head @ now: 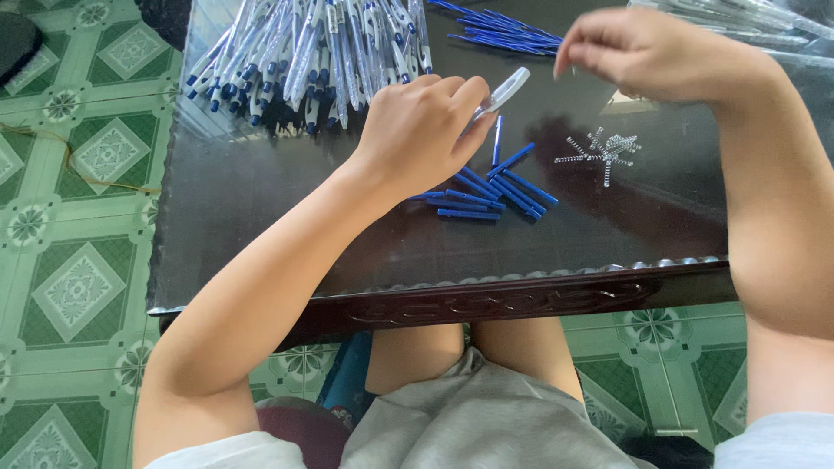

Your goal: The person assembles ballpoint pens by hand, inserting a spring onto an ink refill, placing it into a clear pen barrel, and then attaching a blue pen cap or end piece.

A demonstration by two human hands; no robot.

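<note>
On the dark glossy tabletop [261,200], the left hand [421,130] grips a clear plastic pen barrel [504,90] above loose blue refill tubes [491,191]. The right hand [638,54] hovers with fingers pinched; whether it holds anything is unclear. Small metal springs [604,149] lie nearby.

We held a clear pen barrel [504,90] pinched in our left hand [421,130], tilted up to the right above the dark table. Our right hand [638,52] hovered curled near the thin blue refills [508,28].
</note>
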